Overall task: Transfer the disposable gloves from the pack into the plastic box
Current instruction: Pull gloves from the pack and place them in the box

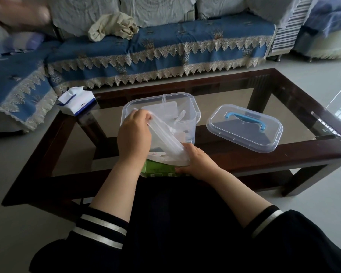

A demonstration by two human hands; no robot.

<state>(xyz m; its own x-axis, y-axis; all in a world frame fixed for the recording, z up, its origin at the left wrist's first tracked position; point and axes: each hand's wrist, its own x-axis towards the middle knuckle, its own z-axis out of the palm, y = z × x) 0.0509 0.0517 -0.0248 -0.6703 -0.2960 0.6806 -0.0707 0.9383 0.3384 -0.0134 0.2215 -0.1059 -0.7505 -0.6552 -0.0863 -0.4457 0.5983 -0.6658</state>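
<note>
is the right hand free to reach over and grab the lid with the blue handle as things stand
Probably not right away. The right hand is holding the glove pack. The path itself looks open: the lid lies alone on the glass table, to the right of the plastic box.

Clear gloves (165, 133) stretched from green pack (159, 171) at table edge toward open clear box (195, 107).

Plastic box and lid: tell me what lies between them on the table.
Head view: nothing lies between the plastic box and lid, only bare glass of the table.
</note>
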